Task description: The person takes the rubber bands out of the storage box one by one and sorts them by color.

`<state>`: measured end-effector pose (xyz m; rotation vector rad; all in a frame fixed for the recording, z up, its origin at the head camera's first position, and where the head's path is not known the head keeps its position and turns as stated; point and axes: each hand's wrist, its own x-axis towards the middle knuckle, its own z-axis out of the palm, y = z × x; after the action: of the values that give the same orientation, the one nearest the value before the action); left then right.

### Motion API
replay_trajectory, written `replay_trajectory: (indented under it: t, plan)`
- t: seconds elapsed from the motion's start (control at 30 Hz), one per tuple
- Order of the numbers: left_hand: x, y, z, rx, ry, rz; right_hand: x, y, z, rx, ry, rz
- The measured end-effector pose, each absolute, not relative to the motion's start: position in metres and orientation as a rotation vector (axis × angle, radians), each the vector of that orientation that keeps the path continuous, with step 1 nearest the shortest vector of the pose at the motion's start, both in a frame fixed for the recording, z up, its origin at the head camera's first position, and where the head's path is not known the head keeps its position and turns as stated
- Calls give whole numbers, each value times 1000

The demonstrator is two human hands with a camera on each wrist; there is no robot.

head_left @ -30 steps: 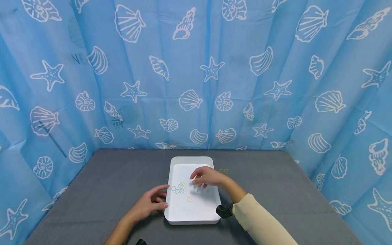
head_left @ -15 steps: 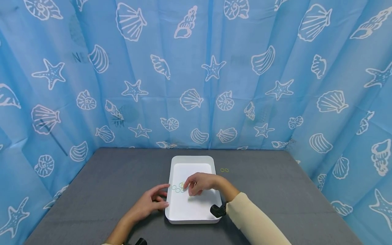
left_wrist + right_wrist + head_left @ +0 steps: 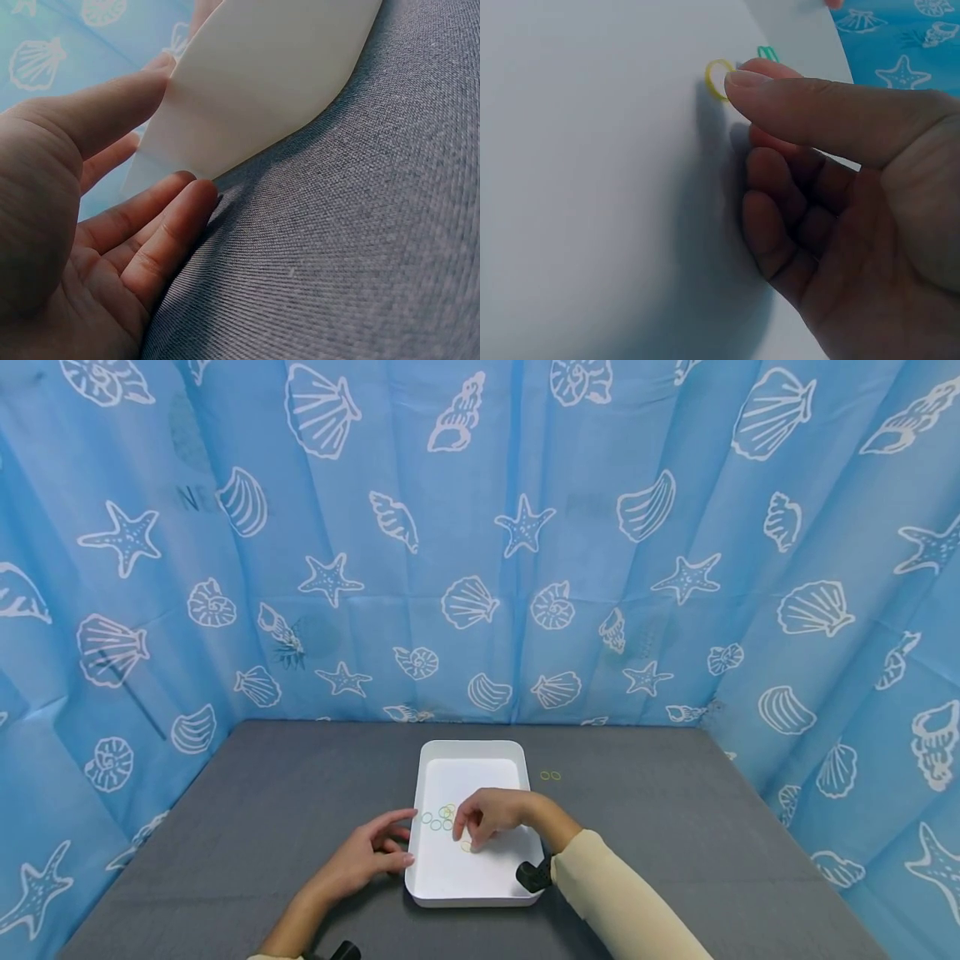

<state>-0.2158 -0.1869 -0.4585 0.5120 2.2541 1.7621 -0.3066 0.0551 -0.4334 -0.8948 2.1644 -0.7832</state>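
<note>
A shallow white tray (image 3: 491,881) lies on the grey cloth. My left hand (image 3: 372,850) touches its left side; thumb and index fingertip rest at the rim, spread apart, and other fingertips meet the outer wall in the left wrist view. Over the tray's middle is my right hand (image 3: 491,812), pointing down. Its thumb and index tips straddle a yellow rubber band (image 3: 709,81), with a gap between them in the head view. The right wrist view has the thumb tip hiding part of that band. Several green rubber bands (image 3: 437,825) and yellow lie left of the fingers.
Two more yellow rubber bands (image 3: 551,775) lie on the grey cloth (image 3: 637,827) beyond the tray's right side. A blue curtain (image 3: 480,543) with white shells and starfish hangs behind and along both sides.
My right hand has moved left and down into the tray, from above its right part to the lone yellow band. My left hand has stayed at the tray's left side.
</note>
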Motion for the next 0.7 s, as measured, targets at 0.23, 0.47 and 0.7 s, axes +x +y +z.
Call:
replay_trajectory:
  t: [0.23, 0.47, 0.7]
  plan:
    - [-217, -187, -459, 502, 2259, 1750, -305, 52, -438, -923, 2234, -712]
    - [-218, -188, -463, 507, 2252, 1749, -304, 51, -444, -888, 2322, -654]
    - [-228, -192, -481, 508, 2257, 1762, -302, 49, -445, -826, 2415, -575]
